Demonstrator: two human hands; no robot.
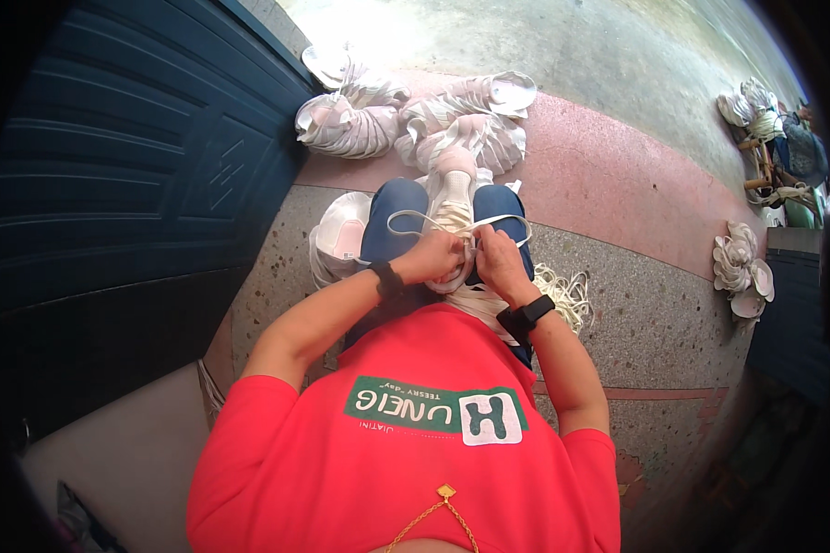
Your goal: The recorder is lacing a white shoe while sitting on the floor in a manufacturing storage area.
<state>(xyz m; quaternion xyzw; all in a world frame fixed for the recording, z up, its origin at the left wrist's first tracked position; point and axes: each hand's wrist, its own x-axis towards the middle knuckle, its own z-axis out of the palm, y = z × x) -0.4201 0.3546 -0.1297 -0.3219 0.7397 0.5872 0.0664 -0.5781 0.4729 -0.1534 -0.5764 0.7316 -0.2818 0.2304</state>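
Note:
Across my lap, between my knees, lies a pale shoe upper (453,216) with cream-white lacing down its front. A loose white shoelace (406,214) arcs out to both sides of it over my knees. My left hand (433,256) is closed at the near end of the upper, fingertips pinched on the lace. Close beside it on the right, my right hand (502,262) is also closed, thumb and finger pinching the lace. The exact spot where the fingertips meet is partly hidden by the hands.
Nested stacks of pinkish-white uppers (355,126) lie on the floor beyond my knees. Another stack (341,230) rests by my left leg. A heap of loose laces (564,297) is at my right. A dark blue door (148,147) stands left; more bundles (742,267) lie far right.

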